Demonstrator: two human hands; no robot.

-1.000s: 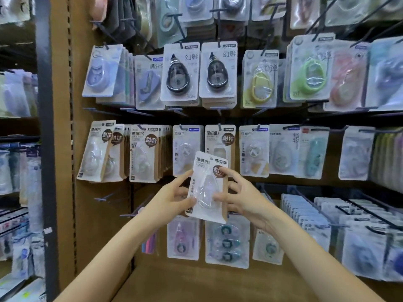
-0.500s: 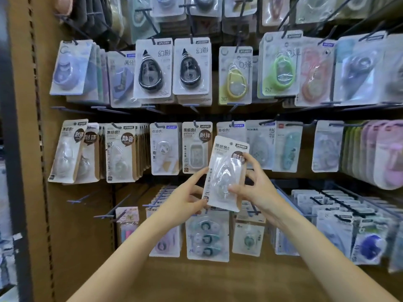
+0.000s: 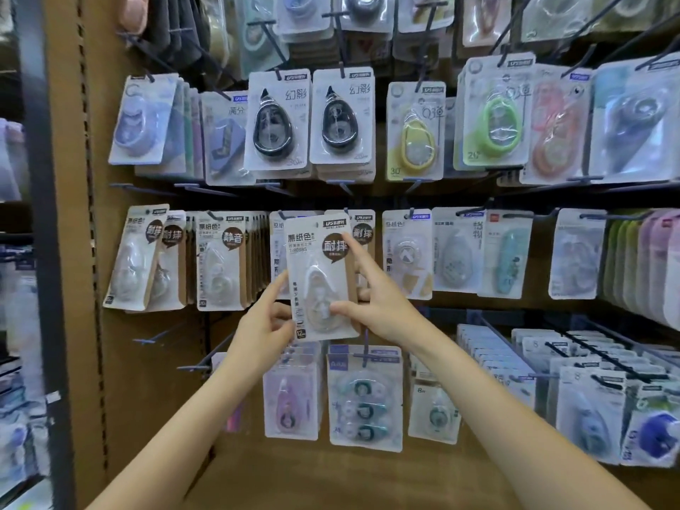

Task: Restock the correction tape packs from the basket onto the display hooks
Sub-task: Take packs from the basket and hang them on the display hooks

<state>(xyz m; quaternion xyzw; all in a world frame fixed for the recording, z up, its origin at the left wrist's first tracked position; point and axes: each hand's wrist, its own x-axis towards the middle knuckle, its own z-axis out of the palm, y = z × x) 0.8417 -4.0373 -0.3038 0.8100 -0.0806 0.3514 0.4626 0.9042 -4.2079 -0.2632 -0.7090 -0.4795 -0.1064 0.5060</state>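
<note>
Head view shows both hands, left hand [image 3: 263, 331] and right hand [image 3: 379, 307], pinching the side edges of one correction tape pack [image 3: 319, 277], raised between them before the display hooks [image 3: 346, 211]; it looks light, stiff-carded, best gripped by edges.

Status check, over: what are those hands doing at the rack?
Left hand and right hand pinch one correction tape pack. Pack raised before middle-row hooks, not hung. Hanging packs behind.

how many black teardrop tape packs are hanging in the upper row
2 at the front: the left black pack and the right black pack, side by side on neighbouring hooks. More packs hang stacked behind each, mostly hidden.
</note>
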